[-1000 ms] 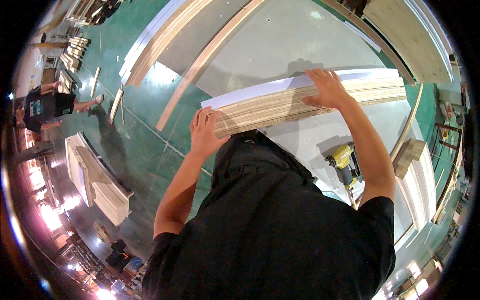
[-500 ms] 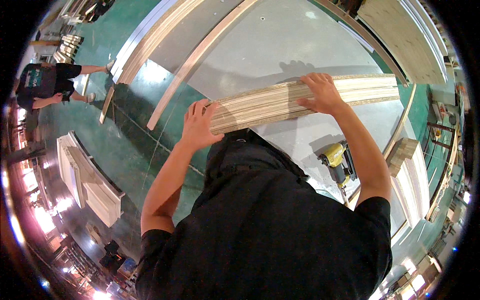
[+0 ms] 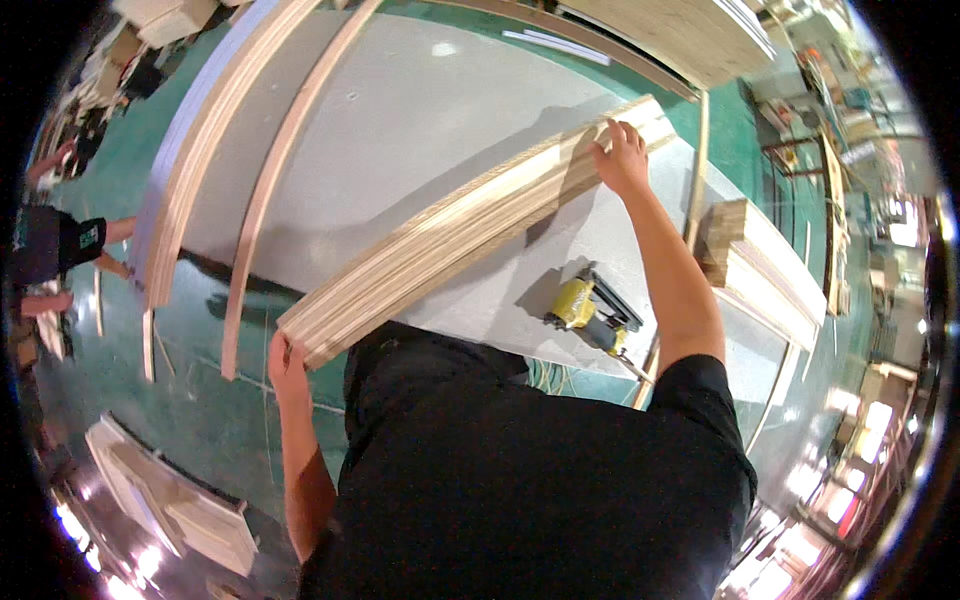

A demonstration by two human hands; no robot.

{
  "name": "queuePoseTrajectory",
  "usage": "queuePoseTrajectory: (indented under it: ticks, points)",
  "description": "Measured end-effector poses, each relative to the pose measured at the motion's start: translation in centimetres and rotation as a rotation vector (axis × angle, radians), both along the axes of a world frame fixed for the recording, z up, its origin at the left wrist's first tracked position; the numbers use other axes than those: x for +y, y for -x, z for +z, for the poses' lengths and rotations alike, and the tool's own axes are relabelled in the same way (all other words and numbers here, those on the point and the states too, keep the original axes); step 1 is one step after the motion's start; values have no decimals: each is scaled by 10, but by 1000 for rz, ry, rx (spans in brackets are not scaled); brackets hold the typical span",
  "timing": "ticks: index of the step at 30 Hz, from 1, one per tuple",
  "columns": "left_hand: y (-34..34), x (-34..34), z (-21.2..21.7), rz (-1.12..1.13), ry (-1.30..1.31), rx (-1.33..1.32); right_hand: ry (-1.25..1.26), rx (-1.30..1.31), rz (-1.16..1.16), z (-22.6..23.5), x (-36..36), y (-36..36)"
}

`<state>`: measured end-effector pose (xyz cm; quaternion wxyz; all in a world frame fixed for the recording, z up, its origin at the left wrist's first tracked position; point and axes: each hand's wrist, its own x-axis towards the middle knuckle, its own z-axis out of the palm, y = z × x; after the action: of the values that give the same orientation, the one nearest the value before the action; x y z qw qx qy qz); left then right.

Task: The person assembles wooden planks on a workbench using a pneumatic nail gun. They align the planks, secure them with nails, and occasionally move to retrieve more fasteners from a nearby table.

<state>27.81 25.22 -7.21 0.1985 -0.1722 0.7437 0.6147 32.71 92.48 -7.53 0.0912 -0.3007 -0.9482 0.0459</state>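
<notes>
A long stack of pale wooden strips, pressed face to face, lies slantwise over the grey board surface, its left end jutting past the near edge. My left hand grips that near-left end, fingers partly hidden by the wood. Toward the far right end, my right hand lies over the top of the stack, fingers and thumb bent around it. A yellow and black nail gun rests on its side on the board, between the stack and my right forearm, touched by neither hand.
Long wooden strips and a bundle of rails run along the left. Another stack of strips stands at right, with boards at the far side. Panels sit on the green floor; a person is at far left.
The stack has swung from nearly level to a slant, left end nearer me, right end farther away. My left hand has moved from its top to its end. The view has shifted too.
</notes>
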Motion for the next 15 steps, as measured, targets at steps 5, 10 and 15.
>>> queuePoseTrajectory:
  ticks: [5, 10, 15]
  points:
    - [-7, 9, -17, 42, -43, 138, 83, -6, -429, -15, 75, -8]
    - [5, 25, 20, 270, 11, -112, 108, -90, -532, -23, 118, 42]
    - [15, -4, -9, 148, -20, -102, 75, -585, 25, -88, 268, 58]
